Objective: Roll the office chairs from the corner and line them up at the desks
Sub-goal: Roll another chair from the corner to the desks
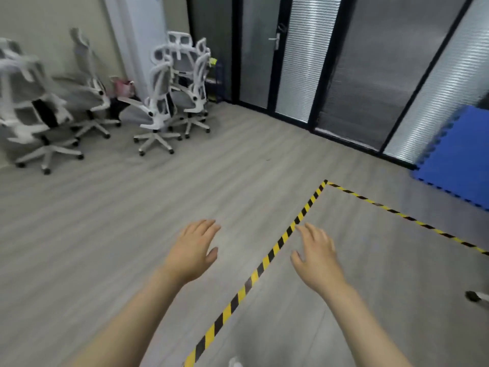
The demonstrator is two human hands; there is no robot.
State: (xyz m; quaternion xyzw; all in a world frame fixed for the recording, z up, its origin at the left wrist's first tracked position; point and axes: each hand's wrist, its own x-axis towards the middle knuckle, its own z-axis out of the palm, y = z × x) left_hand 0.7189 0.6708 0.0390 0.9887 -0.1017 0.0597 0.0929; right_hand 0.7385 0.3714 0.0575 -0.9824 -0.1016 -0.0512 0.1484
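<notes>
A: Closest to us, our left hand [194, 247] and right hand [317, 254] reach out side by side, palms down, fingers loosely spread. Neither one holds anything.

B: Agreed. Under them we see grey wood floor [132, 221], with yellow-and-black tape [267, 258] running diagonally between our hands and turning a corner further out.

A: At the right edge we catch a dark caster [472, 295] near us, and beyond it a blue foam mat [457, 157] leaning by the glass partition [370, 75].

B: The office chairs [156, 107] are farthest off, bunched in the far left corner, white frames and grey mesh, well apart from our hands. The picture is blurred there, so we cannot count them surely. A door handle [276, 41] shows on the glass door.
</notes>
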